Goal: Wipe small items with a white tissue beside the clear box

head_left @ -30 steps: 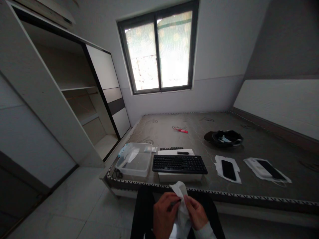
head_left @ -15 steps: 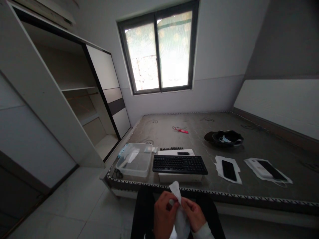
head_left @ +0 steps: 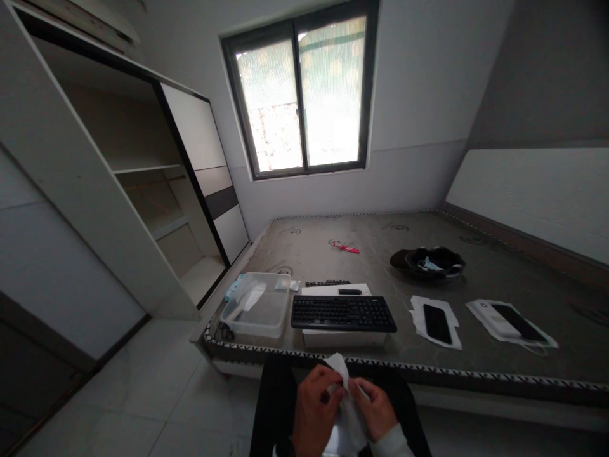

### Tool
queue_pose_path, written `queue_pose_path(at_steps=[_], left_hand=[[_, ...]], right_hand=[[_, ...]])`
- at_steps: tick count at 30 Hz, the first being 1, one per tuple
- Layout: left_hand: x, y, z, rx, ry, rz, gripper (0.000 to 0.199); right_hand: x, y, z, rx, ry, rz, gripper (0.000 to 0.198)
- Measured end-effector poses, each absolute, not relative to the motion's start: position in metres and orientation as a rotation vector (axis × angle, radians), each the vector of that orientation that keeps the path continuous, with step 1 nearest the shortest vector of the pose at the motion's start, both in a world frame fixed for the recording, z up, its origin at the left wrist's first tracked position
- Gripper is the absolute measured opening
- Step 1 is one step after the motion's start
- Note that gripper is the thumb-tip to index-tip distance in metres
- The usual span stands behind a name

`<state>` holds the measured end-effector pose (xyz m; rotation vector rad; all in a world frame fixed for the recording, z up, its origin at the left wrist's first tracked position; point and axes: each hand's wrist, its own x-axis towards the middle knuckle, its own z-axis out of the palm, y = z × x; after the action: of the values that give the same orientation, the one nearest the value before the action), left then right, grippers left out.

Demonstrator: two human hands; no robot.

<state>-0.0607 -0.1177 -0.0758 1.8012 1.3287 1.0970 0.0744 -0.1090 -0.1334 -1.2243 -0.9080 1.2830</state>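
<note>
Both hands pinch a thin white tissue (head_left: 351, 416) above my lap. My left hand (head_left: 314, 406) grips its left side near the top, fingers curled. My right hand (head_left: 373, 406) pinches its right edge close by. One corner of the tissue sticks up above the fingers, and the rest hangs down between the hands. Just beyond them, on the bed edge, a black keyboard (head_left: 343, 313) lies across a white box (head_left: 345, 338). A dark pen-like object (head_left: 350, 292) rests behind the keyboard.
A clear plastic bin (head_left: 266, 324) stands left of the keyboard on the mattress (head_left: 333, 231). To the right, a phone (head_left: 436, 325) and another phone (head_left: 516, 322) beside a white power bank lie on white sheets. A dark cap (head_left: 428, 263) and a red item (head_left: 351, 249) sit farther back.
Both hands have shifted slightly, staying on the tissue. Its upper corner is a little lower and farther right. Objects on the bed have stayed in place.
</note>
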Motion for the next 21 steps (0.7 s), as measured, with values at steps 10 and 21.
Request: queue_pose_path(at_steps=[10, 21], left_hand=[[-0.063, -0.112, -0.093, 1.951, 1.358, 1.163, 0.009], [-0.068, -0.104, -0.101, 2.06, 1.332, 1.072, 0.019]], right_hand=[[0.072, -0.108, -0.13, -1.326, -0.998, 1.199, 0.051], [0.087, -0.1, -0.144, -1.144, -1.077, 1.498, 0.049]])
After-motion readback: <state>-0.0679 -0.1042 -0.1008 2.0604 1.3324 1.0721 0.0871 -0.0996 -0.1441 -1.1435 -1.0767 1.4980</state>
